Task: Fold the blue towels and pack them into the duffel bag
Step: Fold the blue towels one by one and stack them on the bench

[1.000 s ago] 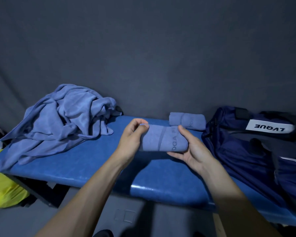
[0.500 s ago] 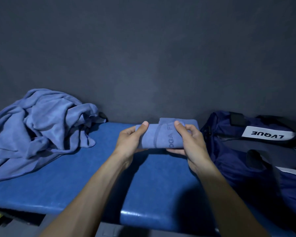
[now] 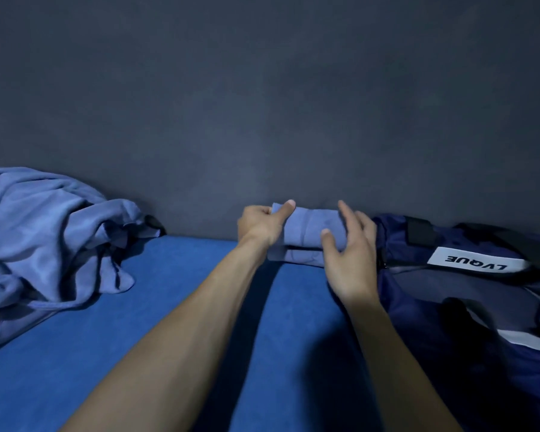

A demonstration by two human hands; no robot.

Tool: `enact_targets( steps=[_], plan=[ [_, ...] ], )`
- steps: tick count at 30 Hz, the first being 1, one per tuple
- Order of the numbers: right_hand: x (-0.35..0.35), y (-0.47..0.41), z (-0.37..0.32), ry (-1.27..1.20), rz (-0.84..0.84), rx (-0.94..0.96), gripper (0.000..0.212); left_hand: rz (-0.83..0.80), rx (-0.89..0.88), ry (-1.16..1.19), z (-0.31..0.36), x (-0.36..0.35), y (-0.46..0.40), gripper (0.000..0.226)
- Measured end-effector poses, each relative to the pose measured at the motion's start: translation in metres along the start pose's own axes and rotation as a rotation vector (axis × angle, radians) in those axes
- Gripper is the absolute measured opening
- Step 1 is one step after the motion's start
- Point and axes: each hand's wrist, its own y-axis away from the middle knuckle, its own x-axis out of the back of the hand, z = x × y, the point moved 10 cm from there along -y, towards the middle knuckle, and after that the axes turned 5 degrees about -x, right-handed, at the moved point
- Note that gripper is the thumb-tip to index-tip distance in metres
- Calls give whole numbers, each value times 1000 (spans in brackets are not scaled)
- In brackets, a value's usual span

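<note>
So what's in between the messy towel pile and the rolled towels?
Just bare blue bench between the pile and the rolled towels, seen from the head camera.

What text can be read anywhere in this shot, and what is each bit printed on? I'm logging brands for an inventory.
"LVQUE": dark capitals on a white label on the navy duffel bag, seen upside down from this view.
Rolled blue towels: no print readable on them now.
Nothing else in view carries readable text.

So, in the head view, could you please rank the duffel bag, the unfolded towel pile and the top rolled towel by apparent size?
1. duffel bag, though cropped and nearer.
2. unfolded towel pile, also cropped, so the top two are unsure.
3. top rolled towel, clearly smallest.
</note>
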Motion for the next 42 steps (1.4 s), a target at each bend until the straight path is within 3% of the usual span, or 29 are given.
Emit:
enact_targets(
  steps=[3,8,13,20,22,24,26,28,36,42],
  plan=[
    [-12,3,-10,259,-41,103,43,-1,28,-42,-10,-6,-5,55],
    [-37,10,-21,582,-126,284,50,-33,-10,-120,-7,-5,-6,51],
    [-43,15,-34,564,-116,396,54,-112,12,-3,-10,-3,-6,55],
    [-51,16,-22,553,-171,398,60,-61,-92,-255,10,3,1,53],
    [-53,18,-20,571,-216,388,63,-93,-180,-404,20,0,10,42],
    [-55,20,-20,606,-236,392,64,-35,-424,-529,38,3,30,30],
    [-55,20,-22,624,-224,397,63,18,-765,-661,57,-1,59,32],
    [-55,18,-21,619,-216,384,62,-87,-891,-776,57,-16,74,39],
    [-44,14,-3,600,-185,202,72,-253,-653,-865,25,-31,59,49],
    [-44,13,7,638,-257,138,75,-297,-633,-866,9,-31,58,55]
  ],
)
